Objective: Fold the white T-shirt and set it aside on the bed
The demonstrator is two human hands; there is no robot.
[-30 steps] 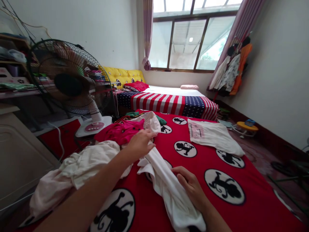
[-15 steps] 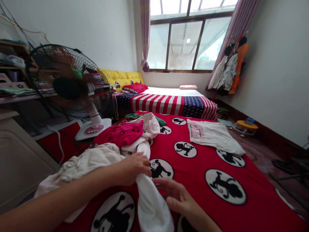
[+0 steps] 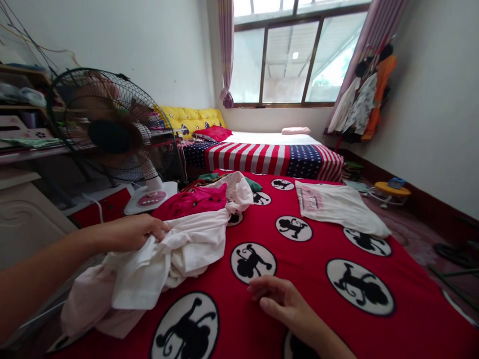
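My left hand (image 3: 136, 232) is closed on a white garment (image 3: 175, 249), holding it over the heap of pale clothes (image 3: 90, 299) at the left edge of the bed. A pink garment (image 3: 194, 199) lies just behind that heap. My right hand (image 3: 279, 299) rests on the red bedspread with black monkey circles (image 3: 337, 329), fingers loosely curled and holding nothing. A folded white shirt with a pink print (image 3: 337, 209) lies flat on the far right part of the spread.
A standing fan (image 3: 108, 134) runs at the left beside the bed, with shelves behind it. A second bed with a stars-and-stripes cover (image 3: 269, 157) is beyond. Clothes hang on the right wall (image 3: 364, 104). A small yellow stool (image 3: 389, 189) stands on the floor.
My left hand has pulled the white garment from the middle of the bed leftward onto the clothes heap. My right hand has let go of it and now lies on the bare spread.
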